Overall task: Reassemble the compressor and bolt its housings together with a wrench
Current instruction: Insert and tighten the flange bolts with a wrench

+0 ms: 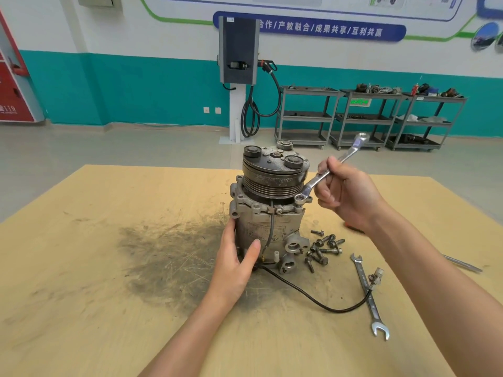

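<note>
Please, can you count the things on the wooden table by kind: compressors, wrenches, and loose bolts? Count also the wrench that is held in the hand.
Compressors: 1, the compressor, steadied by the left hand.
Wrenches: 2, the wrench held by the right hand, and the open-end wrench lying flat.
Loose bolts: about 9; the pile overlaps, so this is approximate.
Total: about 12.

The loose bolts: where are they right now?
The loose bolts lie piled on the table, just right of the compressor base, left of the spare wrench.
</note>
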`<state>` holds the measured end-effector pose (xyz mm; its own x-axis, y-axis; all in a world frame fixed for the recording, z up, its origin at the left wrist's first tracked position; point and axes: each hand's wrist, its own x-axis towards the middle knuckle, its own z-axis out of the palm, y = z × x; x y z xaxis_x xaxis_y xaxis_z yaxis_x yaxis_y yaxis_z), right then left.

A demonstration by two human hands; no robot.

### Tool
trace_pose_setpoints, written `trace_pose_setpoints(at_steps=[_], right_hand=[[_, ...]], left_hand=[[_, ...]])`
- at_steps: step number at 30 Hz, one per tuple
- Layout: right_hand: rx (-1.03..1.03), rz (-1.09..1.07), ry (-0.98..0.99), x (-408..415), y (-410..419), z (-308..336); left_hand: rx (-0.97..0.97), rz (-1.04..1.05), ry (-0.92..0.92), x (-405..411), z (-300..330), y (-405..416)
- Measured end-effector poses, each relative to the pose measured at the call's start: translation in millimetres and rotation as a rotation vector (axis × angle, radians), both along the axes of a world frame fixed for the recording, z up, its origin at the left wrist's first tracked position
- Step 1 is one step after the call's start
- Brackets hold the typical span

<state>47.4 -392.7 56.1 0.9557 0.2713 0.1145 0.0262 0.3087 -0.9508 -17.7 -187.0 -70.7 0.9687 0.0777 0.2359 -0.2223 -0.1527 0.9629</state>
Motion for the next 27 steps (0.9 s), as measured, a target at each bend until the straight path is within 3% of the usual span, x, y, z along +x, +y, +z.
trace_pose_setpoints(at_steps=[5, 10, 13, 21, 24, 27], right_hand=[[-0.115, 0.109, 0.004, 8, -2, 15], [-0.035, 0.17, 0.173, 16, -1, 10], [0.015, 0.147, 0.135, 13, 2, 3], [0.01, -0.495, -0.36, -42, 20, -39], [-0.101, -0.601, -0.619, -70, 33, -55], [-0.392, -0.653, -0.841, -84, 43, -61]], left_hand=[[0.002, 0.002, -0.003, 0, 1, -1], [-0.003, 0.003, -0.005, 0, 1, 0], [-0.001, 0.004, -0.017, -1, 0, 0], [-0.01, -0.005, -0.02, 0, -1, 0], [-0.015, -0.011, -0.024, 0, -1, 0], [-0.011, -0.011, -0.034, 0, -1, 0]])
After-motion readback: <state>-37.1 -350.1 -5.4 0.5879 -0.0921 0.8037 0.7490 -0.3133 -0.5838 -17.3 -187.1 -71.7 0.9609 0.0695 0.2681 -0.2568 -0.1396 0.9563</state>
